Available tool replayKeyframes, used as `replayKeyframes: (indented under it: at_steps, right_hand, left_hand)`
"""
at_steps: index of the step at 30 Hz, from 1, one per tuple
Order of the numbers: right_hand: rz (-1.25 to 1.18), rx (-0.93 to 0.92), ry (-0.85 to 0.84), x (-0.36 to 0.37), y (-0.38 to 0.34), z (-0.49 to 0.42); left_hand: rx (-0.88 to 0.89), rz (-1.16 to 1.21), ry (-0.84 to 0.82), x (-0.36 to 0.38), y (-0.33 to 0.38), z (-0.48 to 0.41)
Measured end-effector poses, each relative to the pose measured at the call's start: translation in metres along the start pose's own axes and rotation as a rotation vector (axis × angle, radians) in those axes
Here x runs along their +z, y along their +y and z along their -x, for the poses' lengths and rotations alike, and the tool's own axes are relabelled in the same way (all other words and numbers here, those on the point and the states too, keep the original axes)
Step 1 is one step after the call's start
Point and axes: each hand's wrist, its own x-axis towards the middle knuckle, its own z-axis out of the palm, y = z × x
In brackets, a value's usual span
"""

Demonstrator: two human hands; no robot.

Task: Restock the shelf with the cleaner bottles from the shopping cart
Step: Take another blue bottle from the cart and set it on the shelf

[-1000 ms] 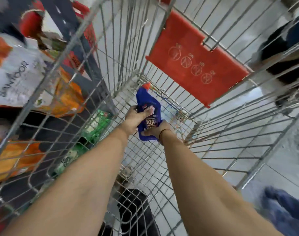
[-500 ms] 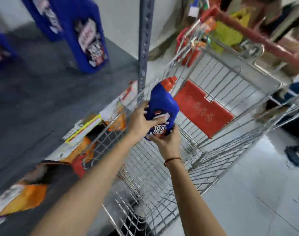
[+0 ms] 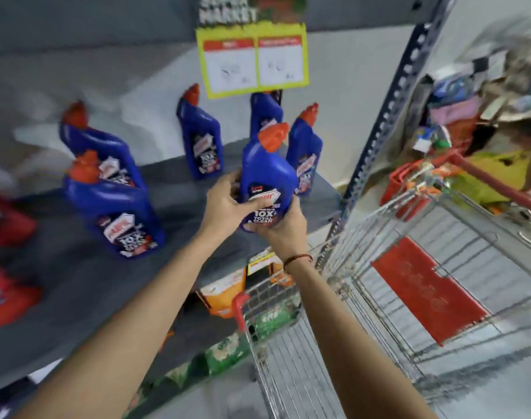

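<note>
Fingers [image 3: 252, 204] of the left hand [image 3: 225, 204] are wrapped around the front of a blue bottle [image 3: 265, 173], across its label, with the thumb on the left side. From below, the right hand [image 3: 284, 228] cups the base of the same bottle, its fingers curled around the lower edge, so both hands grip it. The bottle is upright and leans a little to the right; its orange cap [image 3: 273, 136] points up. It is held over the right front part of the grey shelf [image 3: 77, 282], and I cannot tell if its base touches the board.

On the shelf stand five more blue bottles with orange caps. Two [image 3: 113, 207] are at the left, one close behind the other. One [image 3: 200, 140] stands alone near the back. Two more are at the right: one [image 3: 306, 152] just behind the held bottle and one [image 3: 264, 113] further back, partly hidden by a yellow sign [image 3: 252, 58] that hangs from above.

A thin band [image 3: 297, 258] is on the right wrist. The cart [image 3: 379, 297] stands to the right, below the hands, with a red flap [image 3: 427, 291] inside; no bottle shows in it. Orange and green packs [image 3: 228, 297] lie on the lower level, under the shelf. Everything is somewhat blurred.
</note>
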Motion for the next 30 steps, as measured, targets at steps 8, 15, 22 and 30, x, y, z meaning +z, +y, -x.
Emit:
replayKeyframes:
  at_steps: [8, 15, 22, 30]
  right_hand:
    - [-0.027, -0.019, -0.189, 0.035, -0.013, -0.002]
    - [-0.009, -0.083, -0.248, 0.019, 0.016, -0.004]
    - [-0.037, -0.08, -0.294, 0.012, 0.026, -0.016]
    - [0.087, -0.106, -0.378, 0.022, 0.022, -0.043]
  left_hand:
    - [-0.076, -0.038, 0.134, -0.032, -0.032, 0.0]
    - [-0.151, -0.2, 0.028, -0.038, -0.084, 0.026]
    - [-0.127, -0.377, 0.058, -0.023, -0.099, 0.021]
    - [-0.105, -0.46, 0.135, -0.016, -0.104, 0.006]
